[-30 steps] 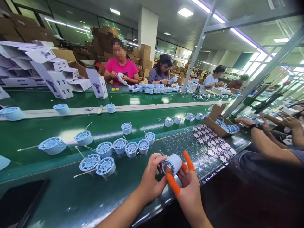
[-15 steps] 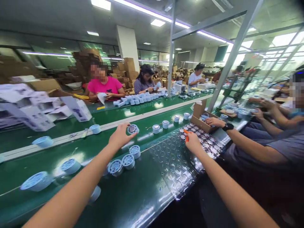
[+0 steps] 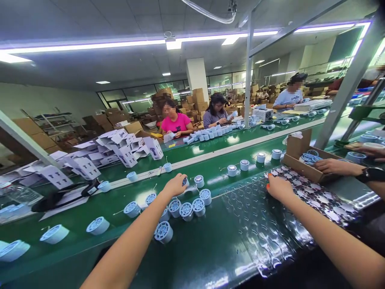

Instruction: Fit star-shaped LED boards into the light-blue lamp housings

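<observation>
My left hand (image 3: 173,186) reaches over the green conveyor belt (image 3: 228,245), its fingertips around a small round pale blue plastic housing (image 3: 185,182). Much of that housing is hidden by my fingers. Several similar housings (image 3: 186,211) with slotted faces and thin wire leads stand just below and left of it. My right hand (image 3: 279,188), with orange finger cots on two fingers, rests on a patterned, shiny plastic sheet (image 3: 249,208). It holds nothing that I can see.
A co-worker's hand (image 3: 337,166) reaches into a cardboard box (image 3: 300,170) of blue parts at right. Housings (image 3: 244,165) line the belt by a white divider strip (image 3: 210,158). Printed white cartons (image 3: 126,148) and seated co-workers (image 3: 176,123) lie beyond.
My view has swung left and upward. My left hand has moved right along the belt with the housing at its fingertips. My right hand has moved right across the sheet.
</observation>
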A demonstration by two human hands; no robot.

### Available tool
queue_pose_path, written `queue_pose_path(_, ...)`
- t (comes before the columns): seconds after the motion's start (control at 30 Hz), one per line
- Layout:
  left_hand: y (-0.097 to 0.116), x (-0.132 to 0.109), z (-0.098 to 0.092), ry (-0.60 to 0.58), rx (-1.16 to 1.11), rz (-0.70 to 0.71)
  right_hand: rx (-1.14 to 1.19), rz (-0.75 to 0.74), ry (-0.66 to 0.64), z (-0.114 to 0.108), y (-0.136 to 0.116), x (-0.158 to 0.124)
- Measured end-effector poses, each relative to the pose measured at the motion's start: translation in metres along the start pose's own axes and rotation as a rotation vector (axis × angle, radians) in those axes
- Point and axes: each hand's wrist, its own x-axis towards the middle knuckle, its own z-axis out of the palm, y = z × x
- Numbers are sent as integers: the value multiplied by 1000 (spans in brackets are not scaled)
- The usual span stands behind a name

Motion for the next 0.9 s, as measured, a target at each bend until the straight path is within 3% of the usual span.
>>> queue_pose_path(0.1,20,-40,-17,141,-88,112,58,70,72,-10,7,-11)
queue_pose_path(0.17,41,-75,-17,209,-239,271,148,127,161,-13,12,-28)
queue_pose_path(0.3,77,-139,20,77,-503,478,729,251,347,-10,6,-81)
queue_pose_path(0.37,84,-156,47,-3,-625,479,1042,272,289,-7,-13,-112)
queue_pose_path(0.47,83,-161,81,-76,-815,438,1325,249,119,0,-55,-153)
queue_pose_path(0.57,78,-156,98,-71,-975,367,1330,170,36,9,-100,-185)
queue_pose_path(0.73,76,-156,108,15,-1218,274,1081,47,131,27,-153,-217)
queue_pose_path(0.9,75,-152,120,56,-1433,181,939,-28,187,36,-169,-226)
